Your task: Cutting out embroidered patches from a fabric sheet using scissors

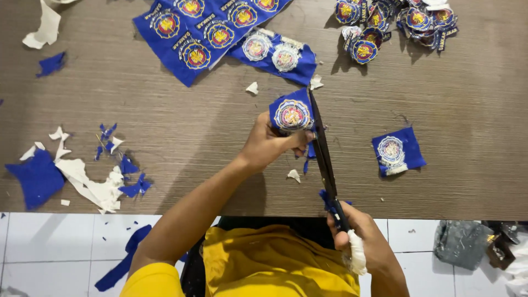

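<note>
At bench centre, our left hand pinches a round embroidered blue cloth patch; our right hand is closed around long black scissors cutting its edge.

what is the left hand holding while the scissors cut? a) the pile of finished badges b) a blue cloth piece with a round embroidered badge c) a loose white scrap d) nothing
b: the left hand pinches a blue badge patch against the blade of the scissors, which the right hand works from the table's near edge.
</note>
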